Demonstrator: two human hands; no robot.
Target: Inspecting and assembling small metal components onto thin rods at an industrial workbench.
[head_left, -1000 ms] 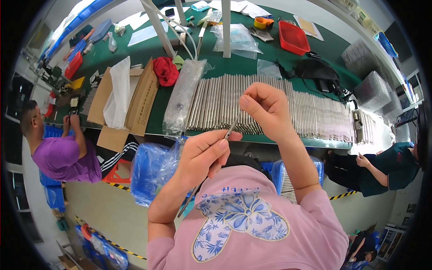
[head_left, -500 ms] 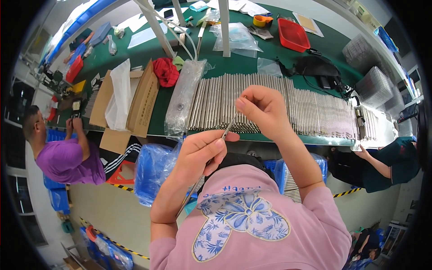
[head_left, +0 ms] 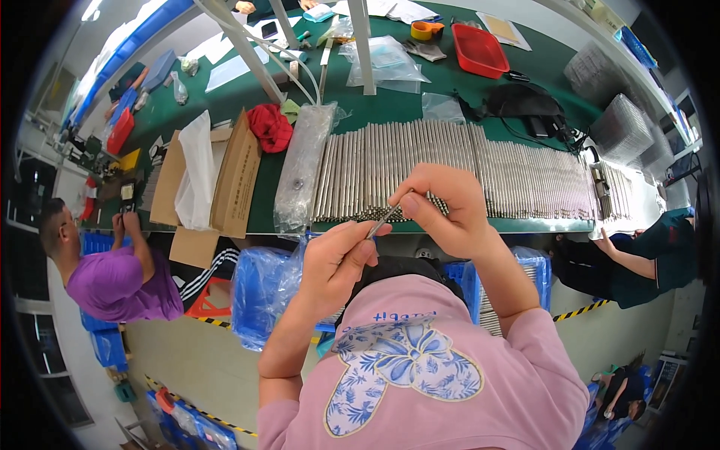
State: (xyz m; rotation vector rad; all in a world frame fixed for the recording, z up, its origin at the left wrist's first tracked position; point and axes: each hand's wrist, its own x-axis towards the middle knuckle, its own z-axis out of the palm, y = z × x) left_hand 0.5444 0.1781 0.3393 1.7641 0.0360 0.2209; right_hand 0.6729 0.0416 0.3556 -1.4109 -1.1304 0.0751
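Note:
A thin metal rod point(head_left: 382, 223) slants between my two hands in front of the table's near edge. My left hand point(head_left: 336, 259) is closed round its lower part, thumb and fingers pressed together. At its upper end my right hand point(head_left: 448, 214) pinches it between thumb and forefinger. The rest of the rod is hidden behind my left hand and wrist. Just beyond my hands, a long row of metal rods point(head_left: 405, 154) lies side by side on the green table point(head_left: 262, 176).
Left of the row lie a clear plastic-wrapped bundle point(head_left: 302, 169) and an open cardboard box point(head_left: 238, 176). Blue bins point(head_left: 259, 289) stand below the table edge. A person in purple point(head_left: 124, 277) sits at left, another in dark clothing point(head_left: 637, 262) at right. A red tray point(head_left: 480, 51) lies at the back.
The rod lies closer to level, and its lower length along my left forearm no longer shows. My right hand has come down a little. Both hands keep hold of the rod.

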